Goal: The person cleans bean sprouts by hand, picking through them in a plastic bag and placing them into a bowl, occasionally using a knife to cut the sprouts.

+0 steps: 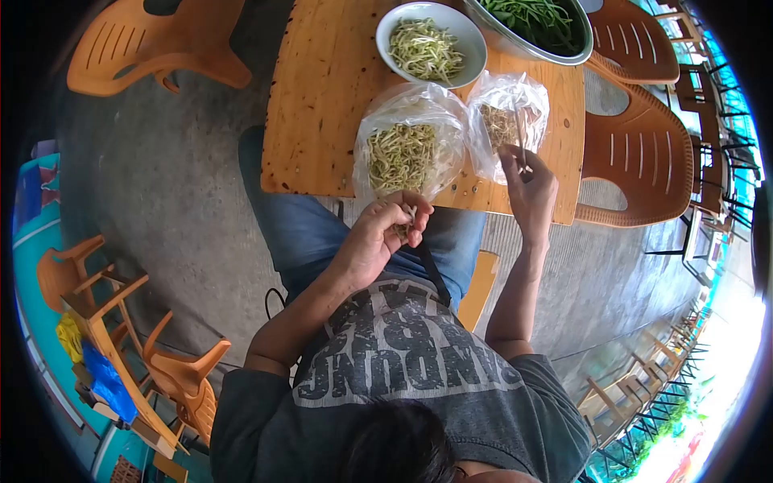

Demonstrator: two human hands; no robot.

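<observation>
My left hand [386,227] is at the table's near edge, closed around a few pale bean sprouts [412,216]. Just beyond it lies an open clear plastic bag [452,121] with a heap of bean sprouts [401,158] in it. My right hand [531,187] pinches a thin, blade-like piece that looks like a small knife [522,129], pointing away from me. Below that blade is a smaller clear bag [538,97] with brownish thin scraps [499,125]. A white bowl [477,60] behind the bags contains pale sprouts [425,50].
The bags and bowl stand on a wooden table [314,105]. At its far right is a metal basin [581,52] of green leafy vegetables [535,20]. Orange chairs [640,157] flank the right side, and another chair [161,48] is at the far left.
</observation>
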